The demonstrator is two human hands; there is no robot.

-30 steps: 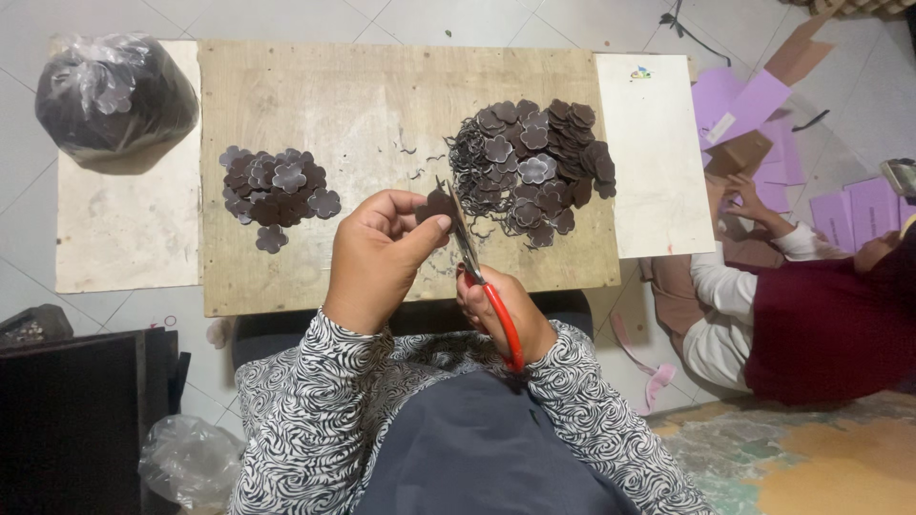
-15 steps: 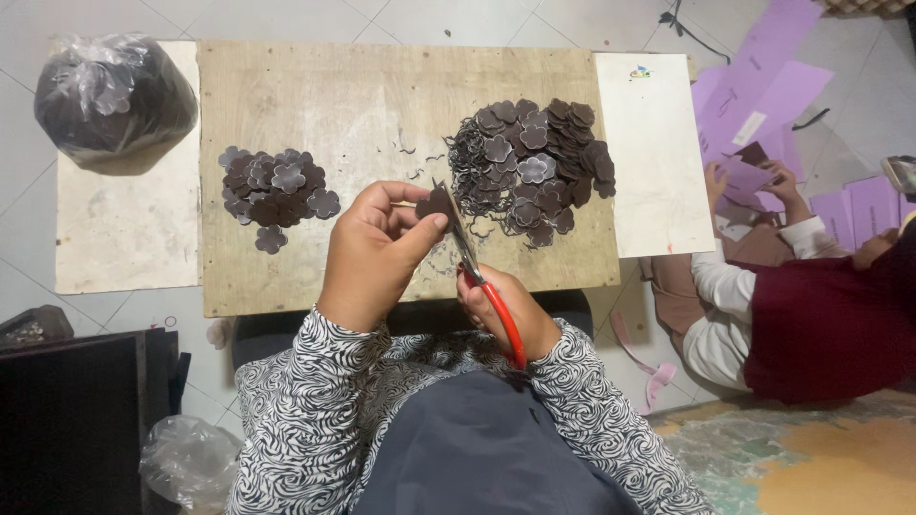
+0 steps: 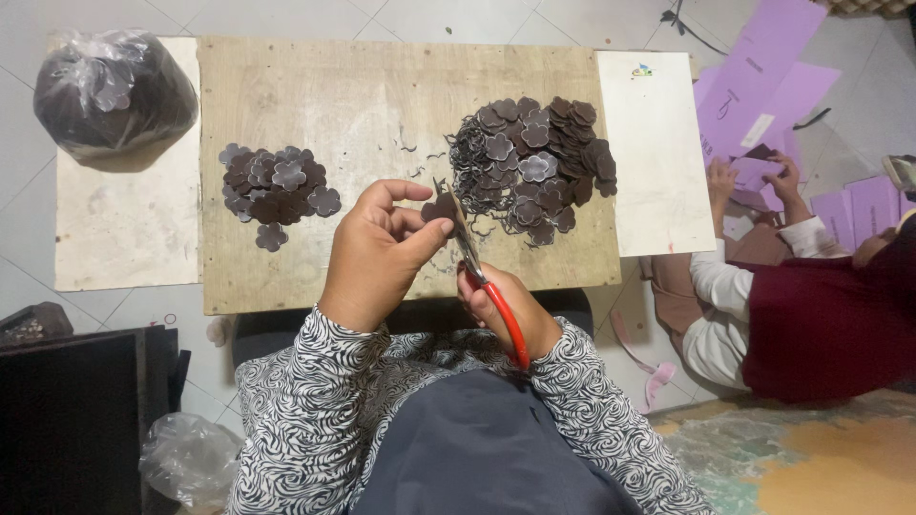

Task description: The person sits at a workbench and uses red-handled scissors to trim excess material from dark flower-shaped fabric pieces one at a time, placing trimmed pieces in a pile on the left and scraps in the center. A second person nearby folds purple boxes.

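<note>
Probably home craft workshop: tiled floor (image 3: pixel 19 200), plywood board (image 3: pixel 382 95).

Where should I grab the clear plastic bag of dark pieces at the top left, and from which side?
Grip the plastic bag by the bunched, twisted plastic at its top, coming from above. The rounded, bulging body offers no edge, while the gathered plastic looks pinchable.

flower piece (image 3: pixel 441 207): mostly covered by the left hand (image 3: pixel 382 253) thumb and fingertips; outline unclear.
scissors (image 3: pixel 482 281): red handles partly buried in the right hand (image 3: pixel 506 310); blade tips too thin to tell how far apart.
right hand fingers: curled under, hidden from view.
large pile (image 3: pixel 534 167): lower layers covered by upper pieces; count untellable.
plastic bag (image 3: pixel 113 91): contents dark, blurred behind the film.
other person (image 3: pixel 801 315): cut off by the right edge.
black object (image 3: pixel 76 420): cut off at the left and bottom edges.
</note>
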